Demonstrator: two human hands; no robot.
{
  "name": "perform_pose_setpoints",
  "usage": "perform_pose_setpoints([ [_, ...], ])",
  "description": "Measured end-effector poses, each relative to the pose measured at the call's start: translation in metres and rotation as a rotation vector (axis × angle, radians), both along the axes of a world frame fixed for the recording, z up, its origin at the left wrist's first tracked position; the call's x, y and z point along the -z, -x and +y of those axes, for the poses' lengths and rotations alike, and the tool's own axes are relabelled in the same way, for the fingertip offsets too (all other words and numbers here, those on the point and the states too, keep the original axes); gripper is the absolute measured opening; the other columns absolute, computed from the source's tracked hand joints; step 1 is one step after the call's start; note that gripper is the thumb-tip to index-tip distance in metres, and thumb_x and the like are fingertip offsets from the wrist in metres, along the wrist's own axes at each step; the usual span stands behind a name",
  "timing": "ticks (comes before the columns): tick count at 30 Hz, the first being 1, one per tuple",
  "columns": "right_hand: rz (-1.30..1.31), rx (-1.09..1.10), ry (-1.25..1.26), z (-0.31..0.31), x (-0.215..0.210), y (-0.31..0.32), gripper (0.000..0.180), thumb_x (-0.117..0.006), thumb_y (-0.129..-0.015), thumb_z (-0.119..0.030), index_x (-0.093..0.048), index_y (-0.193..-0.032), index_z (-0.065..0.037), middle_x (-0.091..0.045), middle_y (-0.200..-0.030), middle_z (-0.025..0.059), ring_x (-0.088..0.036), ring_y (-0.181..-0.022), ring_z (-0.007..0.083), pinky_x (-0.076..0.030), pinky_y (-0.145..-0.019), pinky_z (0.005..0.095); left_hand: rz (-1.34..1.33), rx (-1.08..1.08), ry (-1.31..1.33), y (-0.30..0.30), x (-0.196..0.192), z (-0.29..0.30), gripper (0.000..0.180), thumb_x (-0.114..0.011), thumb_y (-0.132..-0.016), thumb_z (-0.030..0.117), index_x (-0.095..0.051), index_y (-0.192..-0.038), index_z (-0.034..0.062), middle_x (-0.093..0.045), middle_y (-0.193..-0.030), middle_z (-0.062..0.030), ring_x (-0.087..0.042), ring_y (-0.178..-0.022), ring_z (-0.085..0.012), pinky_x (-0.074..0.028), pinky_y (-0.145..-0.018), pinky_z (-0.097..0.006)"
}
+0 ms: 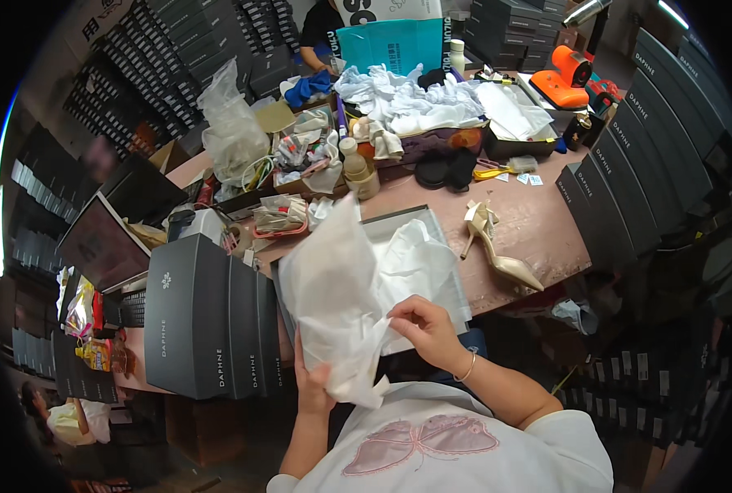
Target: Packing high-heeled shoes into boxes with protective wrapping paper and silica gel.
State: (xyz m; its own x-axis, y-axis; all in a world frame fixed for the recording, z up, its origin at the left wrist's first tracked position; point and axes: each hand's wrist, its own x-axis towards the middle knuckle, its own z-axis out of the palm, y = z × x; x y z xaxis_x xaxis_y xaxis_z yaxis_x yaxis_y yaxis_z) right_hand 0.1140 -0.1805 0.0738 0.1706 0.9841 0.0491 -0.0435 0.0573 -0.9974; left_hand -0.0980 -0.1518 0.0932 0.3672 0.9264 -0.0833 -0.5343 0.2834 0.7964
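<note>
1. The white wrapping (pixel 333 279) is between my hands; I can't tell what it covers.
2. My left hand (pixel 315 390) grips its lower left side; my right hand (pixel 428 330) pinches its right edge.
3. I judge I'm opening or folding it: the next move calls for a light pinch and steady left support.
4. Just beyond my hands sits the open box (pixel 392 222).
5. Farther out, right of both, a beige heeled shoe (pixel 514 269) lies on the worktop (pixel 563 238).

A shoe stockroom or packing workshop, this: dark shoeboxes (pixel 621 177) crowd the right edge of the table (pixel 551 230), a heeled shoe (pixel 513 269) lies near them, more stacks (pixel 510 29) rise behind!
</note>
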Motion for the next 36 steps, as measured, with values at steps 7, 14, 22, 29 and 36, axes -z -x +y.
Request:
perform_pose_setpoints([
  [7,0.869,0.055,0.032,-0.043,0.023,-0.046,0.067,-0.06,-0.092,-0.031,-0.029,-0.143,-0.001,-0.051,-0.132,0.012,-0.055,-0.116,0.0228,-0.045,-0.098,0.0363,0.622,0.513,-0.955,-0.085,0.014,0.004,0.109,-0.074,-0.08,0.019,0.007,-0.15,0.0054,-0.045,-0.135,-0.0258,-0.05,-0.122,-0.0342,-0.042,-0.099,-0.041],
  [14,0.609,0.348,-0.013,-0.067,-0.001,-0.103,0.06,-0.061,-0.087,-0.021,-0.038,-0.137,0.002,-0.056,-0.125,0.0142,-0.06,-0.109,0.0244,-0.05,-0.093,0.036,1.036,0.467,-1.188,-0.191,0.112,0.142,0.046,-0.062,-0.089,0.014,-0.049,-0.131,0.0041,-0.065,-0.084,-0.0063,-0.06,-0.068,-0.0113,-0.049,-0.061,-0.028],
  [22,0.154,0.055,0.159,-0.003,0.033,-0.094,0.035,-0.059,-0.09,-0.018,-0.057,-0.118,0.003,-0.065,-0.108,0.0086,-0.062,-0.093,0.0136,-0.052,-0.076,0.0302,0.116,0.053,-0.486,-0.118,-0.075,0.186,0.015,-0.045,-0.095,0.004,-0.057,-0.104,0.0034,-0.062,-0.095,-0.001,-0.057,-0.081,-0.0085,-0.047,-0.071,-0.023],
  [29,-1.005,-0.121,-0.011,0.033,0.091,-0.045,0.05,-0.071,-0.079,-0.025,-0.055,-0.117,0.002,-0.059,-0.108,0.0215,-0.057,-0.097,0.0403,-0.046,-0.085,0.0467,0.534,0.273,-1.158,-0.11,-0.091,0.142,0.01,-0.051,-0.082,0.003,-0.06,-0.087,-0.0016,-0.062,-0.083,-0.0103,-0.059,-0.072,-0.0184,-0.048,-0.071,-0.028],
  [36,-1.311,0.404,0.413,0.003,0.093,-0.192,0.061,-0.077,-0.07,-0.024,-0.052,-0.122,-0.003,-0.05,-0.123,0.0144,-0.044,-0.119,0.0334,-0.027,-0.102,0.0604,1.11,0.598,-1.16,-0.092,0.008,0.107,0.03,-0.063,-0.084,0.025,-0.059,-0.067,0.0014,-0.059,-0.067,-0.0145,-0.058,-0.065,-0.033,-0.045,-0.06,-0.04],
])
